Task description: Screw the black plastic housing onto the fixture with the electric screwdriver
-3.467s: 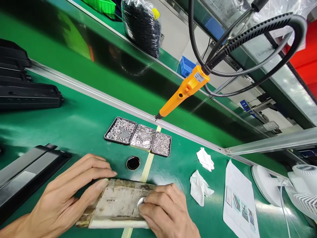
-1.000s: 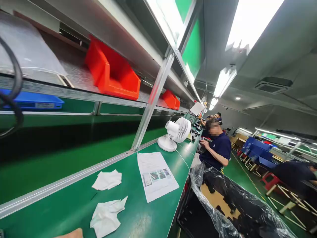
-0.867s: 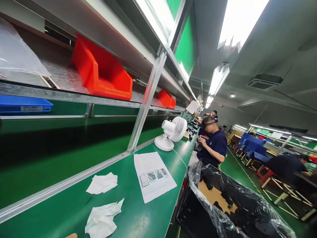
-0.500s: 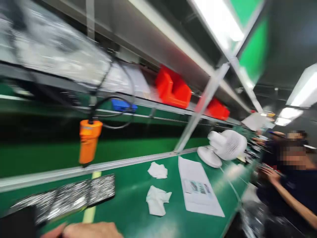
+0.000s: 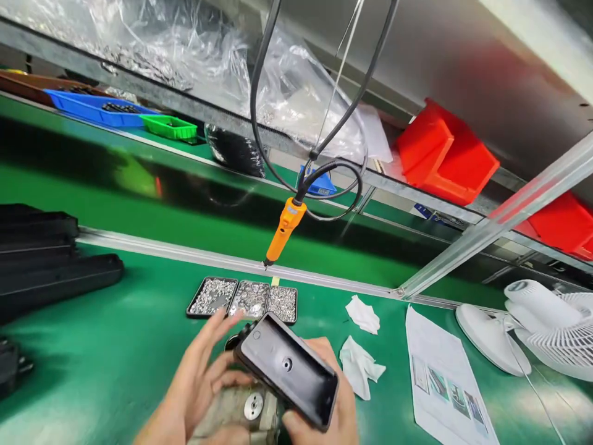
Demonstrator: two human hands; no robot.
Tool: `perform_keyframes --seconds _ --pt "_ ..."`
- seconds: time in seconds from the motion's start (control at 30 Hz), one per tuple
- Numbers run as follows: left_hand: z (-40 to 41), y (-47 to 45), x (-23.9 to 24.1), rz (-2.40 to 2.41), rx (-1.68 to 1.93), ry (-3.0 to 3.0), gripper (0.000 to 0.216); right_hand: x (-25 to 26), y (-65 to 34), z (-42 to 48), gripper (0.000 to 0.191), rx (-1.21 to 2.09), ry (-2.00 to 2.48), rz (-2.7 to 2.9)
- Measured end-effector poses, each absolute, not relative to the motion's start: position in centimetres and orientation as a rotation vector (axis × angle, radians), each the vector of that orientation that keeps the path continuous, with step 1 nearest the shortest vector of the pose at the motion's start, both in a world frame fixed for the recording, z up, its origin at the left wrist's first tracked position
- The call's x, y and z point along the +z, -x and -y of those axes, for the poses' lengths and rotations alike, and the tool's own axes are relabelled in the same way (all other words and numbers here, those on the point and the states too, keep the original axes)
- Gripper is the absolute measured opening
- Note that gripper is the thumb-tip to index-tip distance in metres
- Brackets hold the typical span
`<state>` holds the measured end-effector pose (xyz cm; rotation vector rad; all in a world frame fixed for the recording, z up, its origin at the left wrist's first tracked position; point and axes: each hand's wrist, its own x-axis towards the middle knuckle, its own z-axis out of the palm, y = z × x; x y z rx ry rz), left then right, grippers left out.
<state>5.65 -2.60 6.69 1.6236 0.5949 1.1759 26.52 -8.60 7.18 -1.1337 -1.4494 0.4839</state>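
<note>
Now we are looking down at the green bench (image 5: 115, 346) again, where half a second ago the view swept blurred along the line toward a co-worker, who is gone from sight. Our right hand (image 5: 324, 408) grasps a black plastic housing (image 5: 287, 369), tilted, hollow side up, above the near edge of the bench; no such part showed in our hands 3.5 seconds ago. Our left hand (image 5: 199, 383) is spread, its fingertips beside the housing's left end; we cannot tell whether they touch it. Under both lies the worn taped block (image 5: 231, 414) with a small metal disc (image 5: 252, 406) on it. The three screw trays (image 5: 243, 299) sit toward the far rail, the orange screwdriver (image 5: 283, 227) hanging above them. The printed sheet (image 5: 440, 377) at the right carries pictures and text too small to read.
</note>
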Motion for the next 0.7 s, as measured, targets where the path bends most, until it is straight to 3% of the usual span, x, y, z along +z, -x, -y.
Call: perform_keyframes --seconds 0.2,0.37,0.53,0.7 --pt "-0.2 -0.9 5.4 -0.824 0.855 -2.306 0.068 6.2 -28.3 10.9 0.063 1.004 1.316 1.411" --pt "0.8 -0.3 4.1 -0.868 0.866 -2.448 0.061 4.2 -29.0 12.1 0.074 0.795 1.575 1.589" --pt "1.6 -0.2 3.4 -0.838 0.908 -2.395 0.056 3.7 -29.5 10.6 0.069 0.653 1.154 1.881" --pt "1.5 0.4 1.8 -0.835 0.902 -2.463 0.064 3.6 -29.7 9.8 0.072 0.684 1.138 1.972"
